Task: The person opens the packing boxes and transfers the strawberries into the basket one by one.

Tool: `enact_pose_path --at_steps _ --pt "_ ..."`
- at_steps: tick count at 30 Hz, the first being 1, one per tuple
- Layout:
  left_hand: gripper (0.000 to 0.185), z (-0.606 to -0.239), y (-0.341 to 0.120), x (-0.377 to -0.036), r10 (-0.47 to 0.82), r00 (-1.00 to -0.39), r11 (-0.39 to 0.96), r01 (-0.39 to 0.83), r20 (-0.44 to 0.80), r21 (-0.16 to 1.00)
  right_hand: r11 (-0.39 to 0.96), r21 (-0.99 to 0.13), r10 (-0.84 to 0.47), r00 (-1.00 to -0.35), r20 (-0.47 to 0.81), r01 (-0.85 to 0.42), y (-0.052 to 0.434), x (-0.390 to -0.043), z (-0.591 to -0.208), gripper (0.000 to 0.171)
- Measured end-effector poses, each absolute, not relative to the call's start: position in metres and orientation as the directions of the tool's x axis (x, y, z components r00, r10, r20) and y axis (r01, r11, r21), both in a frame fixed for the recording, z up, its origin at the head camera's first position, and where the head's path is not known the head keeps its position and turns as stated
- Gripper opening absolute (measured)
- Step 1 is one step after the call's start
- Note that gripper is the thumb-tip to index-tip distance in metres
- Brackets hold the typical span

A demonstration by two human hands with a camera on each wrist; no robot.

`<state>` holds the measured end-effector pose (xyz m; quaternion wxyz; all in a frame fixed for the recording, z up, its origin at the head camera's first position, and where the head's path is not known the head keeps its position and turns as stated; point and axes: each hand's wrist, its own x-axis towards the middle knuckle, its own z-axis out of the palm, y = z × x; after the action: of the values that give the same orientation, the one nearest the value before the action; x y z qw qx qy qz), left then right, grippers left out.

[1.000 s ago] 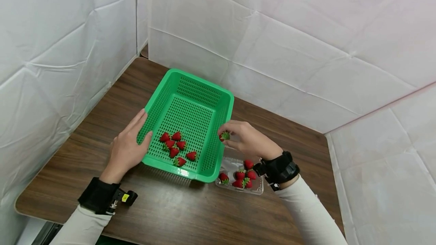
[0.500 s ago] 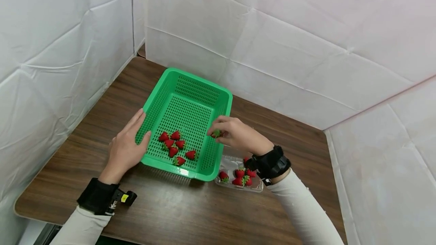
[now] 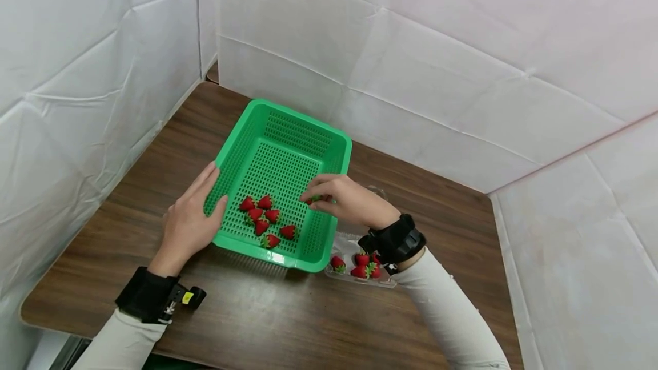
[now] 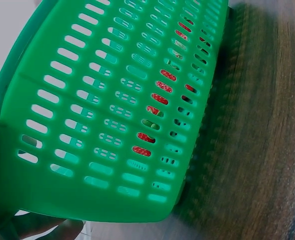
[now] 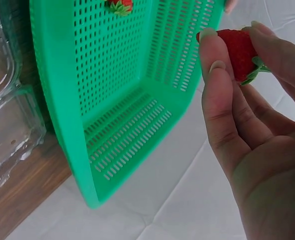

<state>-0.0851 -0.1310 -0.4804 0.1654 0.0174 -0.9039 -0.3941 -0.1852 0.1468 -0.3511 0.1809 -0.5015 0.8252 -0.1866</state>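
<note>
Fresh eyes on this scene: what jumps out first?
The bright green, rectangular, perforated plastic basket on the dark brown wood-grain table, with loose red strawberries grouped toward its near end. Next, the right hand over the basket, pinching a single red, green-leaved strawberry. Then the clear plastic container to the basket's right, holding more strawberries.

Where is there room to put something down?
The table is free between the basket and the table's front edge. Inside the basket, the far end is free beyond the strawberries. Crowded: its near end, its right side under the right hand, and the strawberry box.
</note>
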Motion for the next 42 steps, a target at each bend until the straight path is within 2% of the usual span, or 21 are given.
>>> enact_pose_path --at_steps 21,27,35,42 --pt "0.057 -0.472 -0.125 -0.084 -0.14 -0.929 0.682 0.16 0.342 0.713 0.548 -0.409 -0.826 -0.398 -0.398 -0.73 0.08 -0.193 -0.375 0.025" --pt "0.057 -0.463 -0.127 -0.084 -0.138 -0.933 0.686 0.152 0.333 0.711 0.564 -0.408 -0.814 -0.402 -0.419 -0.718 0.066 -0.193 -0.389 0.025" --pt "0.057 -0.463 -0.134 -0.081 -0.159 -0.941 0.659 0.125 0.299 0.742 0.595 -0.318 -0.785 -0.449 -0.428 -0.738 0.052 -0.19 -0.401 0.026" --pt "0.057 -0.461 -0.135 -0.079 -0.157 -0.945 0.695 0.101 0.287 0.712 0.591 -0.298 -0.788 -0.457 -0.413 -0.75 0.055 -0.19 -0.399 0.035"
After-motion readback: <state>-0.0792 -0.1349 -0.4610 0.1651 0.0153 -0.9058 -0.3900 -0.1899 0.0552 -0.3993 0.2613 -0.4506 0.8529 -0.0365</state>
